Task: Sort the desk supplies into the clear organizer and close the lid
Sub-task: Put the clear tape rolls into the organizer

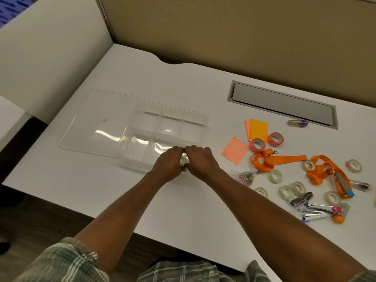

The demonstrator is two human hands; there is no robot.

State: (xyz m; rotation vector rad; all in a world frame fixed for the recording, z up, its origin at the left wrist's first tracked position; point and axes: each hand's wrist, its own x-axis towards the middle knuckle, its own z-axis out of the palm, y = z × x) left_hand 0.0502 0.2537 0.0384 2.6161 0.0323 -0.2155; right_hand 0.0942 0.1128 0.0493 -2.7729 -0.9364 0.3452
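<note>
White desk (183, 88) in a cubicle corner, tan partition (244, 27) behind, white side panel (50, 47) at left, dark floor (30, 210) below the edge. Grey cable hatch (282, 105) is set in the desktop at right. Clear organizer (162, 127) sits mid-desk, open, with its lid (95, 123) flat at its left, edges overlapping. Left hand (168, 161) and right hand (201, 161) meet at the organizer's near right corner, fingers curled, pinching a pale tape roll (184, 159), mostly hidden. Sticky notes (258, 130), lanyards (274, 159) and staplers (317, 208) lie scattered at right.
</note>
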